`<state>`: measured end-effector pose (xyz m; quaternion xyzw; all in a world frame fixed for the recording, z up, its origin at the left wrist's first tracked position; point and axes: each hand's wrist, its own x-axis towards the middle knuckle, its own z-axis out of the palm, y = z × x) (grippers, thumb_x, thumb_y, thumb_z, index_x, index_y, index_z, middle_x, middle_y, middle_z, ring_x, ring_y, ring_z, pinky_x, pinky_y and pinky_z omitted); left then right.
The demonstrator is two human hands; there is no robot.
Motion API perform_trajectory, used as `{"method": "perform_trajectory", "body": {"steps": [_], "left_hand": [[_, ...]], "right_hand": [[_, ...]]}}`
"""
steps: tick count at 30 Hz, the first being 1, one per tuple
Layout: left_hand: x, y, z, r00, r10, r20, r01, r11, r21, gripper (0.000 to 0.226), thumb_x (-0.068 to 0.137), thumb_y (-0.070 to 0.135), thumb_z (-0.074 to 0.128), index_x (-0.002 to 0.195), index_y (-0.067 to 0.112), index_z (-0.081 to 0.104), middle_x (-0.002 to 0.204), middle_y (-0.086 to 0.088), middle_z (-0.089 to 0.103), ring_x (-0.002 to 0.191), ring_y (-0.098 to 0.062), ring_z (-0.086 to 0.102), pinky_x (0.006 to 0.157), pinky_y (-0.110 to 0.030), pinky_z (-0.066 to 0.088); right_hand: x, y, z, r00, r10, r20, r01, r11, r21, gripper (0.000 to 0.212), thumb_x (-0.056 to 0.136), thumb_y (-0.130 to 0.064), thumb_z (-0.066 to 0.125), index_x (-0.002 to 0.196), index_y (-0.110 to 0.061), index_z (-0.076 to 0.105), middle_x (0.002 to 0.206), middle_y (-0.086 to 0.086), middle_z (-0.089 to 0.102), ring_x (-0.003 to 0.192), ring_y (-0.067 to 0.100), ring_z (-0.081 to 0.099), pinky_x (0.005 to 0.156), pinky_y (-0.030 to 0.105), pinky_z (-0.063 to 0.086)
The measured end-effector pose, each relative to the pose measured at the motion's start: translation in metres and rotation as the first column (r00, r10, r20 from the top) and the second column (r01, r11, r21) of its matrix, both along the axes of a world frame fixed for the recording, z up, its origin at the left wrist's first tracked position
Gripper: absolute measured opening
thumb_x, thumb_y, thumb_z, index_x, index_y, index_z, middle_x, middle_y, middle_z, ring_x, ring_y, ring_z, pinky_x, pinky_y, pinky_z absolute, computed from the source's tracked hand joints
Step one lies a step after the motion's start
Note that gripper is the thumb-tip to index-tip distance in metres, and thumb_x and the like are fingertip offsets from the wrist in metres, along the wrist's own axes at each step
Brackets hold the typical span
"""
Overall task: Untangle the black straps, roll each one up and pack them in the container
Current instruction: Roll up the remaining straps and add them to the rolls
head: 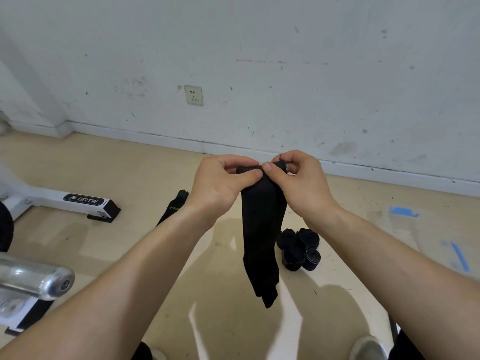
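A long black strap (261, 237) hangs down in front of me, its lower end dangling above the floor. My left hand (220, 183) and my right hand (298, 178) both pinch its top end, thumbs pressed close together on the fabric. Several rolled black straps (298, 245) lie in a cluster on the floor just right of the hanging strap. Another unrolled black strap (174, 206) with small lettering lies on the floor, partly hidden behind my left wrist. No container is in view.
A white machine base (83, 201) with a black foot stands at the left, and a shiny metal bar (39, 280) juts in at the lower left. Blue tape marks (404, 211) are on the floor at right. A scuffed wall with a socket (193, 95) is ahead.
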<state>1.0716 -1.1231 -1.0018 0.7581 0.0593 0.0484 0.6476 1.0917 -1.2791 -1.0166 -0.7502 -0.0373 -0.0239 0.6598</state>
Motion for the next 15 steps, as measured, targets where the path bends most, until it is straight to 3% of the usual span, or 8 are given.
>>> {"method": "perform_trajectory", "body": {"steps": [4, 7, 11, 15], "left_hand": [[-0.002, 0.002, 0.003, 0.998, -0.02, 0.057, 0.017, 0.999, 0.043, 0.013, 0.087, 0.007, 0.078, 0.097, 0.016, 0.079, 0.089, -0.001, 0.08, 0.086, -0.013, 0.075, 0.079, -0.022, 0.059], [-0.003, 0.004, 0.004, 0.993, -0.052, 0.104, 0.045, 0.997, 0.069, 0.013, 0.088, 0.007, 0.077, 0.095, 0.018, 0.078, 0.09, -0.001, 0.078, 0.084, -0.012, 0.072, 0.078, -0.025, 0.059], [-0.004, 0.005, 0.003, 0.99, -0.089, 0.111, 0.079, 0.992, 0.094, 0.014, 0.089, 0.008, 0.077, 0.091, 0.021, 0.075, 0.083, 0.007, 0.074, 0.081, -0.007, 0.069, 0.076, -0.027, 0.059], [-0.004, 0.005, 0.005, 0.987, -0.055, 0.149, 0.036, 0.991, 0.127, 0.018, 0.085, 0.003, 0.079, 0.084, 0.021, 0.075, 0.082, 0.0, 0.073, 0.071, -0.01, 0.065, 0.069, -0.024, 0.056]], "right_hand": [[0.0, -0.006, 0.007, 0.973, 0.203, -0.109, -0.176, 0.961, 0.211, 0.009, 0.097, -0.014, 0.068, 0.092, -0.014, 0.059, 0.082, 0.009, 0.07, 0.069, 0.019, 0.066, 0.059, 0.026, 0.05], [0.001, -0.011, 0.012, 0.942, 0.293, -0.164, -0.221, 0.909, 0.355, 0.01, 0.098, -0.007, 0.063, 0.091, -0.013, 0.057, 0.075, 0.005, 0.068, 0.068, 0.021, 0.064, 0.061, 0.028, 0.05], [0.0, -0.01, 0.011, 0.935, 0.305, -0.182, -0.205, 0.882, 0.424, 0.013, 0.096, -0.002, 0.062, 0.088, -0.011, 0.059, 0.073, 0.007, 0.066, 0.069, 0.023, 0.063, 0.063, 0.029, 0.051], [0.0, -0.009, 0.011, 0.914, 0.348, -0.206, -0.217, 0.852, 0.476, 0.015, 0.095, 0.004, 0.061, 0.086, -0.009, 0.06, 0.074, 0.009, 0.066, 0.07, 0.021, 0.065, 0.068, 0.028, 0.055]]}}
